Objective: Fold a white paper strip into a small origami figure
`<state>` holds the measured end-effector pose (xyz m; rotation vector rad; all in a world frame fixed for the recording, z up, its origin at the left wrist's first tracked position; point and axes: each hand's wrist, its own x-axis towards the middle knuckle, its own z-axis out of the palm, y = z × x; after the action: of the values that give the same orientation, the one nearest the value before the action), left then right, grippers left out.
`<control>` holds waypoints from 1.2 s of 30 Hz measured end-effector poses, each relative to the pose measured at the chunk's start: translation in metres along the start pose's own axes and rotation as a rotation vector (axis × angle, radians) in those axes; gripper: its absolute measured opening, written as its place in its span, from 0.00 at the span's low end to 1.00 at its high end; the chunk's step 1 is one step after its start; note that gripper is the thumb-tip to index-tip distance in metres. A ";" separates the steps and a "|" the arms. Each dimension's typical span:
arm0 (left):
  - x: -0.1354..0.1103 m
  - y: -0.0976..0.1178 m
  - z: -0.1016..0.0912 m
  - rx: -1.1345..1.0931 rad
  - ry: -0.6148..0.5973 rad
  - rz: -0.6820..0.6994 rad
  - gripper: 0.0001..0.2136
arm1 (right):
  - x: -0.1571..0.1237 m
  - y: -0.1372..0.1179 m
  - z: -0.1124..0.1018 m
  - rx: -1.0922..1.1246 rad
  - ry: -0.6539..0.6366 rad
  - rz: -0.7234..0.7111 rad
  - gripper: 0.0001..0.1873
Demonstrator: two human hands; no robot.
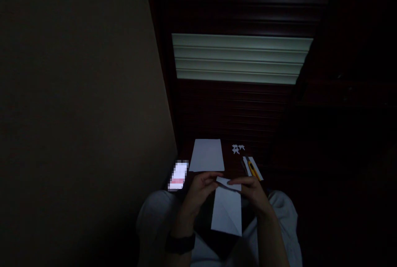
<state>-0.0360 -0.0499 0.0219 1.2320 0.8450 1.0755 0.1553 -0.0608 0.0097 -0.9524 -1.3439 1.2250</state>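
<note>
A white sheet of paper is between my two hands, its far end folded over toward me. A diagonal crease runs across its lower part. My left hand pinches the left side of the folded end between thumb and fingers. At the right side of the fold, my right hand grips the paper, with a finger lying along the flap. The undersides of the fingertips are hidden by the paper.
A stack or sheet of white paper lies on the dark table beyond my hands. Left of it is a lit phone, its screen blurred. Several small white folded paper pieces sit to the right, near a yellow utility knife on a white strip.
</note>
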 end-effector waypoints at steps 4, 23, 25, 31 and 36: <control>0.004 0.000 0.004 0.033 0.150 -0.005 0.15 | 0.005 0.003 0.003 -0.033 0.137 0.008 0.10; 0.012 -0.001 0.002 0.155 0.359 0.135 0.12 | -0.006 -0.032 0.008 -0.065 -0.016 -0.105 0.17; 0.011 0.000 0.004 0.180 0.343 0.152 0.12 | -0.002 -0.031 0.010 -0.088 0.006 -0.116 0.17; 0.010 0.006 0.009 0.212 0.332 0.169 0.12 | 0.011 -0.014 0.015 -0.104 0.045 -0.098 0.21; 0.012 0.003 0.007 0.217 0.326 0.161 0.13 | 0.012 -0.008 0.015 -0.085 0.064 -0.084 0.22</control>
<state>-0.0262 -0.0408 0.0266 1.3419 1.1504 1.3662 0.1393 -0.0529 0.0201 -0.9774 -1.3803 1.0726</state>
